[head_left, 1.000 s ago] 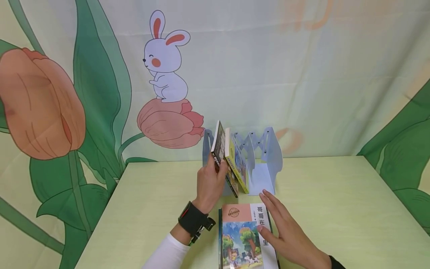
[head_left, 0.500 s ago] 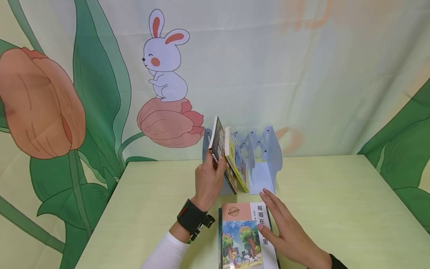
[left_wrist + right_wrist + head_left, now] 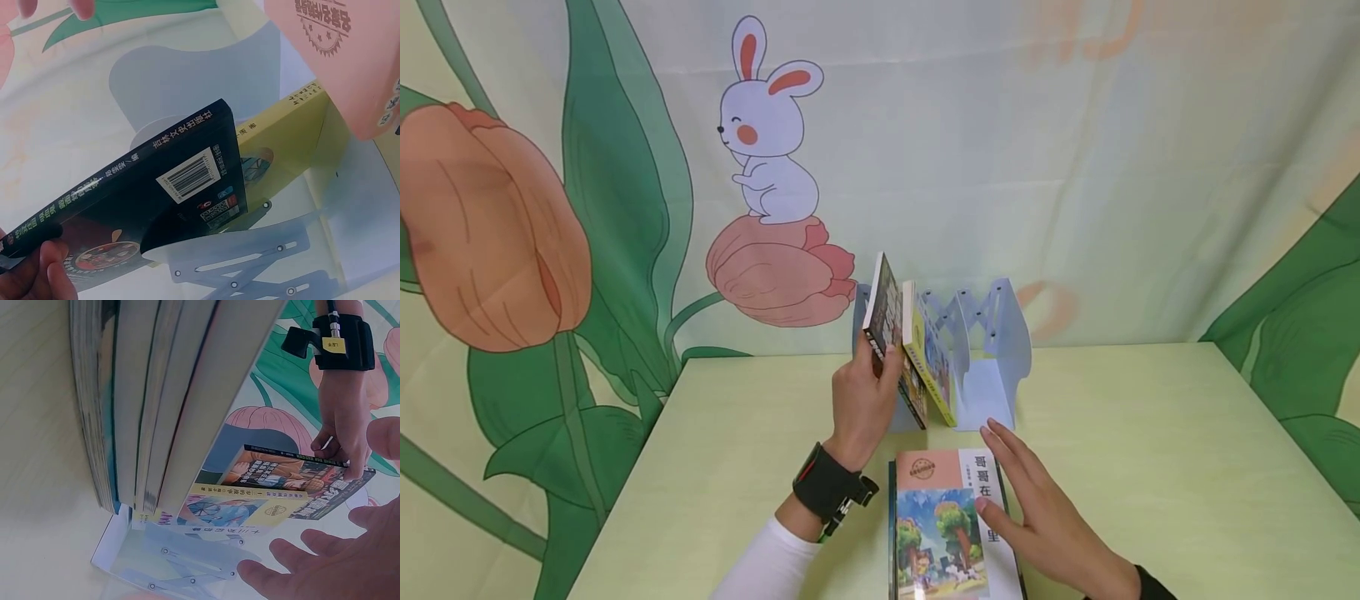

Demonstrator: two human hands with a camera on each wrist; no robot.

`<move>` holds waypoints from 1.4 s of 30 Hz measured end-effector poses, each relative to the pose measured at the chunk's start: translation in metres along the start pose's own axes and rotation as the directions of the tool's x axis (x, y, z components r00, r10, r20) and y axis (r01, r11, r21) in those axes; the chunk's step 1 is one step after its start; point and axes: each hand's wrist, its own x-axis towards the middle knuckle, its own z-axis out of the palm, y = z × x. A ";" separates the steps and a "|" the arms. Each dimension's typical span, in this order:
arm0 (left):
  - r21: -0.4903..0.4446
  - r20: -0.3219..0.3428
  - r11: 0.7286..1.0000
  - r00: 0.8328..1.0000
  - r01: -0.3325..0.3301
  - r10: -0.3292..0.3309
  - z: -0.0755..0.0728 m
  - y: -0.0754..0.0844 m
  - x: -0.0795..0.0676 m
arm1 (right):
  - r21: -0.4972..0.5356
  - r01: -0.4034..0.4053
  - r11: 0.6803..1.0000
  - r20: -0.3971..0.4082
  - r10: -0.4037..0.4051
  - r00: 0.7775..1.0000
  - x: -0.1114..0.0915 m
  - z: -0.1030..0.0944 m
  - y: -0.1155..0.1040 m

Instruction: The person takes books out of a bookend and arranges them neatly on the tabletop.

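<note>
My left hand (image 3: 863, 408) pinches a thin dark-covered book (image 3: 886, 308) between thumb and fingers by its near edge. That book tilts to the left inside the left part of a pale blue bookend rack (image 3: 988, 396); its barcode side faces the left wrist camera. Just right of it, a yellow-spined book (image 3: 928, 358) leans in the same rack. My right hand (image 3: 1045, 517), fingers extended, is at the right edge of a stack of books in front of the rack. A pink and white book (image 3: 936, 533) with a tree picture tops that stack.
Several page edges of the stacked books (image 3: 162, 394) show in the right wrist view. The rack's right section holds no book, and its crossed struts (image 3: 977, 312) run along the back. A printed rabbit curtain (image 3: 925, 167) hangs behind the pale green table (image 3: 1150, 467).
My left hand has shifted slightly left and away, carrying the dark book with it. The yellow-spined book, the stack and my right hand look the same.
</note>
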 end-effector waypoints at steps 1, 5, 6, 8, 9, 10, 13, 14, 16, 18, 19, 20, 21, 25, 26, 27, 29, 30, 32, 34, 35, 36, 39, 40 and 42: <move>0.001 -0.003 1.000 1.000 -0.002 0.002 0.000 0.000 0.000 | 0.004 0.000 1.000 0.001 0.000 1.000 0.000 0.000 0.000; 0.011 -0.020 1.000 1.000 -0.010 0.010 -0.003 0.002 0.000 | 0.002 0.006 1.000 0.001 -0.006 1.000 0.001 0.000 -0.001; 0.012 -0.023 1.000 1.000 -0.012 0.012 -0.004 0.002 0.001 | -0.002 0.009 1.000 0.001 -0.009 1.000 0.001 0.000 -0.001; 0.011 -0.030 1.000 0.999 -0.017 0.018 -0.005 0.004 0.002 | -0.002 0.007 1.000 0.001 -0.007 1.000 0.001 0.000 -0.001; 0.011 -0.033 1.000 0.999 -0.021 0.022 -0.006 0.004 0.002 | 0.000 0.005 1.000 0.000 -0.005 1.000 0.001 0.000 -0.001; 0.009 -0.037 1.000 0.999 -0.024 0.025 -0.007 0.005 0.003 | -0.001 0.003 1.000 0.001 -0.003 1.000 0.001 0.000 -0.001; 0.002 -0.051 1.000 0.998 -0.031 0.031 -0.010 0.006 0.004 | -0.002 -0.002 1.000 0.002 0.002 1.000 0.002 0.000 -0.001; 0.000 -0.056 1.000 0.998 -0.031 0.031 -0.011 0.007 0.005 | -0.004 0.000 1.000 0.001 0.000 1.000 0.002 0.000 -0.001; -0.003 -0.061 1.000 0.998 -0.029 0.029 -0.012 0.008 0.006 | -0.006 0.006 1.000 -0.002 -0.006 1.000 0.002 0.000 0.000; -0.006 -0.066 1.000 0.997 -0.028 0.028 -0.014 0.009 0.006 | -0.001 0.011 1.000 -0.005 -0.011 1.000 0.002 0.000 0.000; -0.008 -0.070 0.999 0.997 -0.031 0.030 -0.015 0.009 0.006 | 0.006 0.013 1.000 -0.009 -0.013 1.000 0.002 0.000 0.000; -0.012 -0.075 0.999 0.997 -0.033 0.032 -0.016 0.010 0.006 | 0.013 0.016 1.000 -0.012 -0.015 1.000 0.002 0.000 0.000; -0.012 -0.079 0.999 0.996 -0.038 0.037 -0.017 0.011 0.006 | 0.016 0.018 1.000 -0.013 -0.018 1.000 0.002 -0.001 0.000; -0.015 -0.103 0.998 0.993 -0.055 0.053 -0.020 0.014 0.005 | 0.022 0.029 0.999 -0.011 -0.028 1.000 0.004 -0.003 -0.001; -0.014 -0.108 0.998 0.992 -0.059 0.057 -0.021 0.015 0.005 | 0.018 0.029 0.999 -0.007 -0.029 1.000 0.004 -0.003 -0.001; -0.012 -0.113 0.998 0.992 -0.063 0.061 -0.022 0.015 0.005 | 0.015 0.029 0.999 -0.004 -0.029 1.000 0.004 -0.004 -0.001; -0.005 -0.125 0.997 0.990 -0.073 0.072 -0.023 0.016 0.005 | 0.015 0.027 1.000 0.001 -0.027 1.000 0.005 -0.004 -0.002; -0.002 -0.132 0.997 0.988 -0.078 0.077 -0.024 0.017 0.005 | 0.014 0.025 1.000 0.003 -0.025 1.000 0.005 -0.005 -0.002; 0.005 -0.143 0.996 0.986 -0.089 0.089 -0.024 0.018 0.006 | 0.011 0.021 1.000 0.006 -0.021 1.000 0.006 -0.005 -0.002; 0.010 -0.155 0.995 0.983 -0.099 0.100 -0.025 0.019 0.006 | 0.013 0.025 1.000 -0.004 -0.025 1.000 0.006 -0.005 -0.002; 0.013 -0.160 0.995 0.982 -0.104 0.105 -0.025 0.019 0.006 | 0.012 0.030 0.999 -0.012 -0.030 0.999 0.006 -0.005 -0.002; 0.014 -0.166 0.994 0.980 -0.107 0.108 -0.026 0.019 0.006 | 0.010 0.035 0.999 -0.021 -0.035 0.999 0.006 -0.005 -0.002; 0.015 -0.183 0.993 0.976 -0.117 0.118 -0.027 0.021 0.007 | 0.005 0.049 0.999 -0.050 -0.048 0.998 0.007 -0.005 -0.002; 0.014 -0.190 0.993 0.974 -0.120 0.121 -0.028 0.022 0.007 | 0.003 0.052 0.999 -0.057 -0.052 0.997 0.007 -0.005 -0.003; 0.016 -0.206 0.992 0.970 -0.129 0.129 -0.030 0.023 0.007 | 0.003 0.053 0.999 -0.062 -0.053 0.997 0.007 -0.006 -0.003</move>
